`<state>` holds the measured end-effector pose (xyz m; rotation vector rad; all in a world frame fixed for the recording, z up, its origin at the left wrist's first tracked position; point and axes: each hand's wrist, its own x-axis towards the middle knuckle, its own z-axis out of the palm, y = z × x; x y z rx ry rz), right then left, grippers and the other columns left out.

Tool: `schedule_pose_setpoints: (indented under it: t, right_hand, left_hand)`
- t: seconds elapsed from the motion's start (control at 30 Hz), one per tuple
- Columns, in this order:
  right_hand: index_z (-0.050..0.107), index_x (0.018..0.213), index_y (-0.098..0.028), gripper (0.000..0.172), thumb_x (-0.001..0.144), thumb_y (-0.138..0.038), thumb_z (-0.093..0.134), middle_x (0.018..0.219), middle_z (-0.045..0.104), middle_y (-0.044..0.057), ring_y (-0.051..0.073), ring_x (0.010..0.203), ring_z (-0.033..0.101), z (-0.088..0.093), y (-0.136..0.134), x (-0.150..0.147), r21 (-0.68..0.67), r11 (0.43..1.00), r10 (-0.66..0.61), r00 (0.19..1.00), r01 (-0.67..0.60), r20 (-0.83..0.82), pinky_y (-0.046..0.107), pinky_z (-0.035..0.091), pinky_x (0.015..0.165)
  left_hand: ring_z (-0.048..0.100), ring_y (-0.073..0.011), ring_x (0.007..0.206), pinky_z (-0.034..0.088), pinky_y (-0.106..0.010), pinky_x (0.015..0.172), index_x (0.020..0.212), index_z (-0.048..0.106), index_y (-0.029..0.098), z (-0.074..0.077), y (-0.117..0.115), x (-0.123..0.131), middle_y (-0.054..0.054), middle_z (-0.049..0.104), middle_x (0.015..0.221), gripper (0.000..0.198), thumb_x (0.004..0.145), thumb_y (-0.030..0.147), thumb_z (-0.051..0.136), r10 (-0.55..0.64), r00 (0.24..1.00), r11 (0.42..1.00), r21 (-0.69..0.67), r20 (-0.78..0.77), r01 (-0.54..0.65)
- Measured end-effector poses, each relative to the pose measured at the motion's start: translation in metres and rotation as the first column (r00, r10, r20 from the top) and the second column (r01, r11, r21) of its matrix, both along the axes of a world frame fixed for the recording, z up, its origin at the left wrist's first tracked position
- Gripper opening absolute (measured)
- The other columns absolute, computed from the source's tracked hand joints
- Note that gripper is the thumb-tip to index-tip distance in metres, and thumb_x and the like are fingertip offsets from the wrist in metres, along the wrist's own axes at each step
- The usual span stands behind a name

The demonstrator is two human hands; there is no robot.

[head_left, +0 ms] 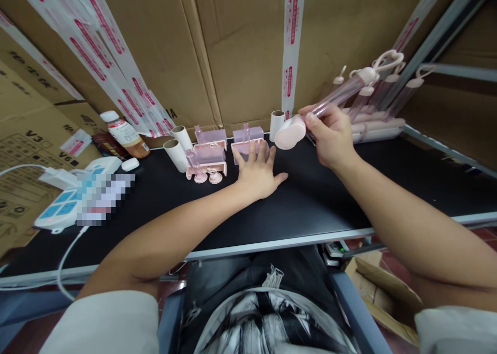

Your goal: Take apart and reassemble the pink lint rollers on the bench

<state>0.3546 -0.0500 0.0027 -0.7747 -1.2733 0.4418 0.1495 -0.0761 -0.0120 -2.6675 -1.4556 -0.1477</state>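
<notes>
My left hand [257, 172] lies flat on the black table [310, 198], fingers spread, its fingertips touching a small pink clear box [248, 146]. My right hand [332, 134] is closed around a clear pink tube [341, 92] with a heart-shaped cap [388, 60] at its far end. A round pale pink lid [290, 133] sits at the tube's near end, by my thumb. More pink boxes [212, 136] and small clear vials [193, 161] stand to the left of my left hand.
Cardboard tubes [176, 155] stand by the pink boxes and another [276, 123] at the back. A heap of clear pink tubes [378, 113] lies at the right. A drink bottle [125, 134], a power strip [68, 201] and white cables sit at the left. Taped cardboard boxes [233, 48] wall the back.
</notes>
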Motion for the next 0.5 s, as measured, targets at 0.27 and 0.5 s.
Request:
schedule_pose_setpoints:
  t: [0.27, 0.5]
  right_hand:
    - [0.074, 0.096, -0.029, 0.045, 0.081, -0.070, 0.087, 0.100, 0.075, 0.004, 0.026, 0.100, 0.073, 0.002, -0.003, -0.001, -0.038, 0.999, -0.011, 1.000, 0.012, 0.023, 0.044, 0.064, 0.090]
    - [0.075, 0.099, -0.029, 0.049, 0.081, -0.073, 0.086, 0.100, 0.076, 0.004, 0.027, 0.099, 0.073, 0.002, -0.004, -0.003, -0.030, 1.000, 0.004, 0.999, -0.003, 0.037, 0.047, 0.063, 0.094]
  left_hand:
    - [0.010, -0.0481, 0.173, 0.002, -0.092, 0.125, 0.177, 0.032, 0.022, 0.000, 0.004, -0.004, -0.017, 0.018, 0.187, 0.084, 0.108, 0.068, 0.042, -0.023, 1.000, 0.999, 0.028, 0.019, 0.023]
    - [0.012, -0.0489, 0.173, 0.008, -0.088, 0.130, 0.176, 0.035, 0.022, 0.009, -0.029, -0.027, -0.018, 0.018, 0.187, 0.079, 0.109, 0.065, 0.044, -0.089, 0.996, 0.996, 0.002, 0.018, 0.089]
